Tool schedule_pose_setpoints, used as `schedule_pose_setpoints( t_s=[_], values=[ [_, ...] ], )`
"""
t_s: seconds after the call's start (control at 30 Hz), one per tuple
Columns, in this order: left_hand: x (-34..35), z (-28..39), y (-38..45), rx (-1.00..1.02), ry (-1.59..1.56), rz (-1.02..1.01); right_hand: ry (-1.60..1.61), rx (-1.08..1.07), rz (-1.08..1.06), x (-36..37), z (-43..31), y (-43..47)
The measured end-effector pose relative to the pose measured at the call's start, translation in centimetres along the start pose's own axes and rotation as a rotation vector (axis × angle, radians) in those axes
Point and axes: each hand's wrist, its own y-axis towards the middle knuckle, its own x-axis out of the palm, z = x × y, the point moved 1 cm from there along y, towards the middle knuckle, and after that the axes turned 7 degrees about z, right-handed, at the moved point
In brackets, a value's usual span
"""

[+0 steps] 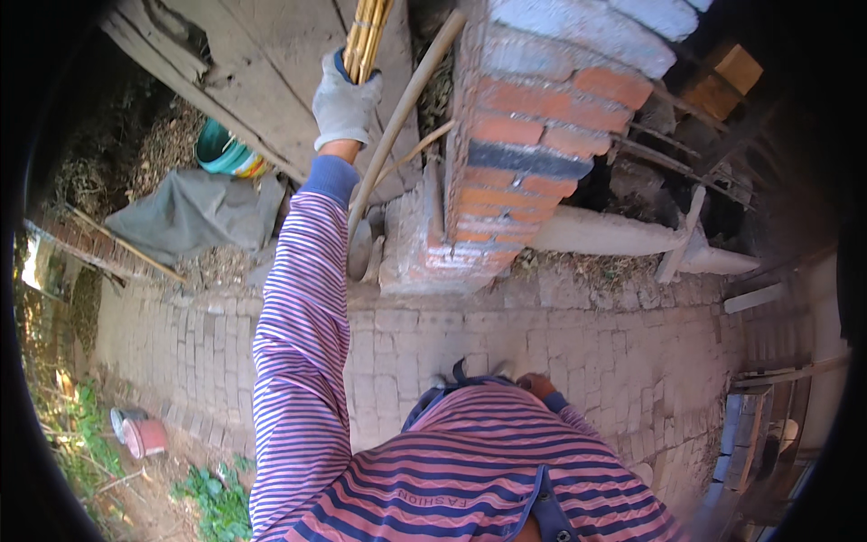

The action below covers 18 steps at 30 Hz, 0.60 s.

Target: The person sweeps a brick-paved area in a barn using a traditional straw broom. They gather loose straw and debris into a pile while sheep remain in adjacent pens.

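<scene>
My left hand (pixel 347 101), in a pale knit glove, is stretched far out ahead and wrapped around a tied bundle of yellow stalks (pixel 366 40). The bundle's far end runs out of the picture at the top. Beneath that hand is a weathered wooden door or board (pixel 261 51) with cracks and a broken hole. A bent wooden pole (pixel 406 101) leans just right of the glove, apart from it. My right hand (pixel 537 385), bare, hangs low beside my waist; its fingers are partly hidden, and whether it holds anything is unclear.
A brick pillar (pixel 521 142) rises right of the pole. Brick paving (pixel 542 332) runs across below. To the left are a green bucket (pixel 227 152), a grey cloth (pixel 203 210), a thin stick (pixel 125 244) and a pink bucket (pixel 144 437). Stacked blocks (pixel 745 433) stand at right.
</scene>
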Motion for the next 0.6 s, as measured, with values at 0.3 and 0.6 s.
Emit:
schedule_pose_setpoints(
  t_s=[0.3,0.6],
  values=[
    [9.6,-1.5,-6.3,-0.134,0.268,-0.394,0.014,0.016,0.127,0.4,6.5,0.9],
    [5.6,-3.1,-11.6,-0.038,0.337,-0.397,0.145,0.32,0.185,-1.2,9.1,-4.4]
  ],
)
